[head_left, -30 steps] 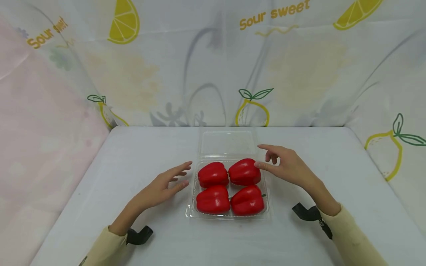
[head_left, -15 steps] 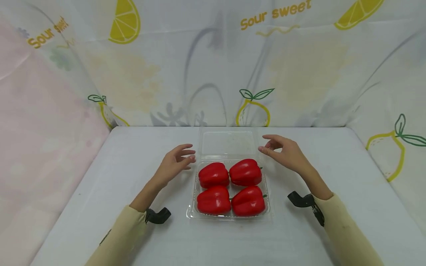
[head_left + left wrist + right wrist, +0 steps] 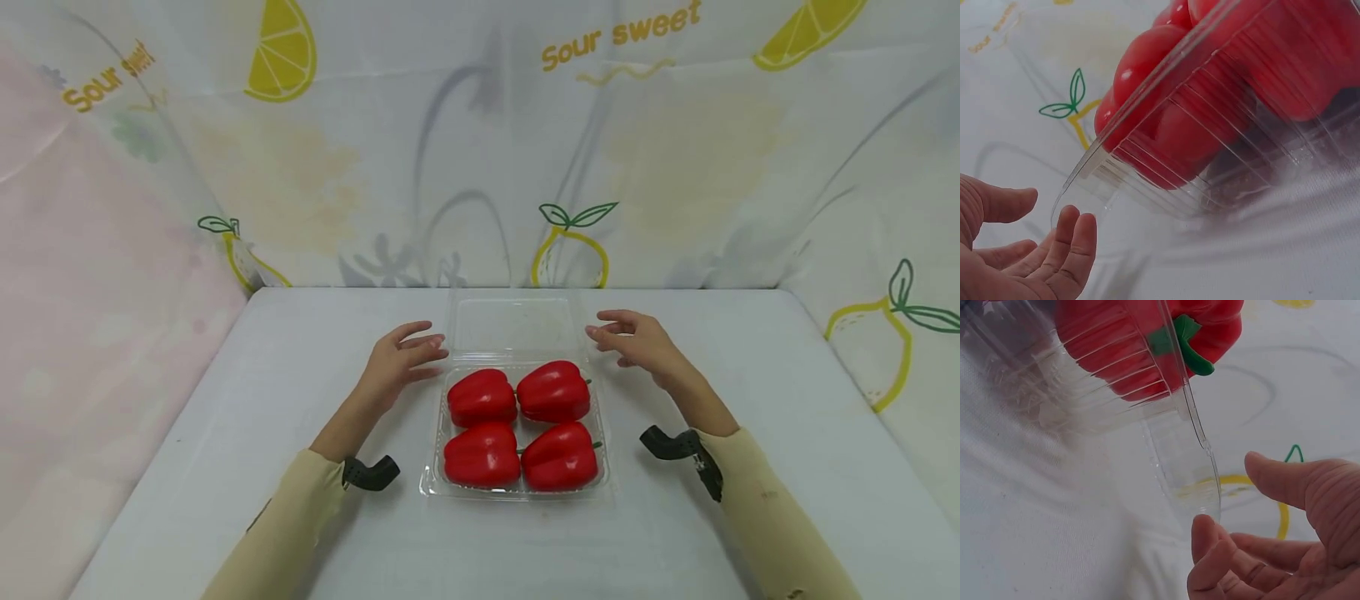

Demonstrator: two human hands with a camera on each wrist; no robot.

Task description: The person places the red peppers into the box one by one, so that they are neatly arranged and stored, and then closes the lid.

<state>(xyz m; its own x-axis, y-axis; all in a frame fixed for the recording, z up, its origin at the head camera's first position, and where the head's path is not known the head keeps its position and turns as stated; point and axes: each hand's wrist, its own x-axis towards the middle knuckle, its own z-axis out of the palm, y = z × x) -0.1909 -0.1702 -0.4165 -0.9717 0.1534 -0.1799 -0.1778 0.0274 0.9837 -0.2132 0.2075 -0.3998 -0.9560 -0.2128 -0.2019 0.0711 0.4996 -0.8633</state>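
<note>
Several red bell peppers (image 3: 482, 456) lie in a clear plastic clamshell box (image 3: 517, 497) in the middle of the table. Its transparent lid (image 3: 514, 325) is folded back flat behind it. My left hand (image 3: 388, 362) hovers at the lid's left side, fingers loosely bent and thumb apart from them. On the opposite side my right hand (image 3: 648, 346) is held the same way beside the lid's right edge. Both wrist views show fingertips close to the lid's edge, the left fingers (image 3: 1079, 244) and right fingers (image 3: 1210, 547); whether they touch it I cannot tell. Neither hand grips anything.
A white cloth covers the table (image 3: 315, 333). Behind it hangs a lemon-print curtain (image 3: 480, 167), with a pink curtain (image 3: 97, 333) on the left side. Black camera mounts stick out from both wrists, the left mount (image 3: 371, 473) and right mount (image 3: 667, 443).
My left hand has moved away from me and slightly right, from beside the peppers to beside the lid. My right hand has drawn back from the upper right pepper to the lid's right side.
</note>
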